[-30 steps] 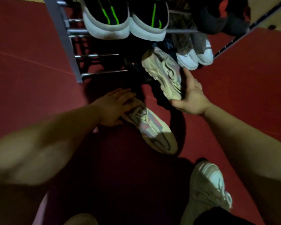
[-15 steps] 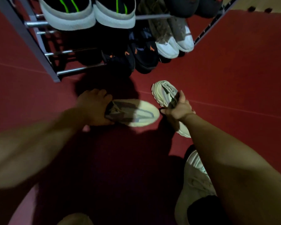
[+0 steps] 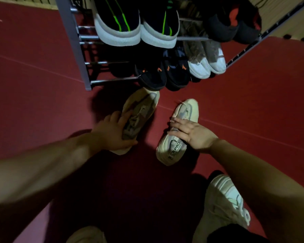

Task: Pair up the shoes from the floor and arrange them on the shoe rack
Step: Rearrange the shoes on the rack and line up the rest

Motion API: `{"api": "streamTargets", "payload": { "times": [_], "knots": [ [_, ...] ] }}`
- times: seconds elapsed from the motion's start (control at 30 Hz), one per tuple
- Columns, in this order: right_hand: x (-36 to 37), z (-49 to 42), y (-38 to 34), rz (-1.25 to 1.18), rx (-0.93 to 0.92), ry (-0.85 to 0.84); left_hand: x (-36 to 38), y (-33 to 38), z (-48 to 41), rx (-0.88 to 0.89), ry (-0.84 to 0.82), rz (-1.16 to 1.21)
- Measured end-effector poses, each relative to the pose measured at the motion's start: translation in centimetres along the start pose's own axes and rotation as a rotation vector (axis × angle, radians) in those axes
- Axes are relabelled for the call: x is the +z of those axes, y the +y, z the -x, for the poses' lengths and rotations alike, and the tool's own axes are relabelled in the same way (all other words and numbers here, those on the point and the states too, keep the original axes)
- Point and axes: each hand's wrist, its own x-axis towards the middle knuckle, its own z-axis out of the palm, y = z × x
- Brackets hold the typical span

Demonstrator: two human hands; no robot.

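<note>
Head view: The left hand (image 3: 112, 135) grips the left cream sneaker (image 3: 144, 106) around its heel end, fingers curled over the laces. This sneaker's toe lies just below the shoe rack (image 3: 72, 41). The right hand (image 3: 194, 135) holds the right cream sneaker (image 3: 172, 149) by its side, fingers laid across the upper. The printed insole faces the camera. Both sneakers are over the red floor (image 3: 253, 106), near each other but apart. Black green-striped sneakers (image 3: 137, 30) occupy the rack's upper tier.
</note>
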Motion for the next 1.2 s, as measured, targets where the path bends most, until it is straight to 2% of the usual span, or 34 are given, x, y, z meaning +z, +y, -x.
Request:
{"api": "streamTargets", "payload": {
  "times": [0.03, 0.1, 0.23, 0.3, 0.37, 0.43, 0.6, 0.73, 0.83, 0.97, 1.2],
  "knots": [
    [-0.6, 0.0, -0.4, 0.041, -0.002, -0.019, 0.3, 0.3, 0.1, 0.006, -0.010, -0.011],
    [-1.4, 0.5, -1.2, -0.102, 0.175, -0.065, 0.7, 1.0, 0.1, 0.005, -0.034, -0.032],
    [-2.8, -0.9, -4.0, -0.605, 0.723, 0.060, 1.3, 1.9, 0.0, -0.038, 0.026, -0.041],
    [-3.0, -1.6, -5.5, -0.861, 1.009, 0.047, 1.7, 2.4, -0.1, -0.070, 0.081, -0.011],
    [-2.6, -1.8, -7.3, -1.061, 1.143, -0.027, 2.0, 2.7, -0.2, -0.088, 0.117, 0.034],
    [-1.2, -1.9, -8.8, -1.124, 1.209, -0.025, 2.1, 2.5, -0.2, -0.076, 0.143, 0.048],
    [1.0, -1.7, -9.6, -1.155, 1.205, 0.298, 1.3, 1.5, 0.6, 0.035, 0.212, 0.066],
    [1.4, 0.2, -9.0, -1.191, 1.234, 0.676, 1.8, 2.1, 1.1, 0.251, 0.296, 0.112],
    [1.1, 1.4, -8.3, -1.163, 1.220, 0.852, 1.7, 2.8, 0.9, 0.366, 0.364, 0.194],
    [-0.1, 1.6, -7.0, -1.065, 1.114, 0.899, 0.2, 3.8, -0.2, 0.319, 0.511, 0.332],
    [-3.1, -1.7, -6.6, -0.855, 0.791, 0.792, -5.2, 3.0, -2.4, -0.096, 0.788, 0.500]
  ]
}}
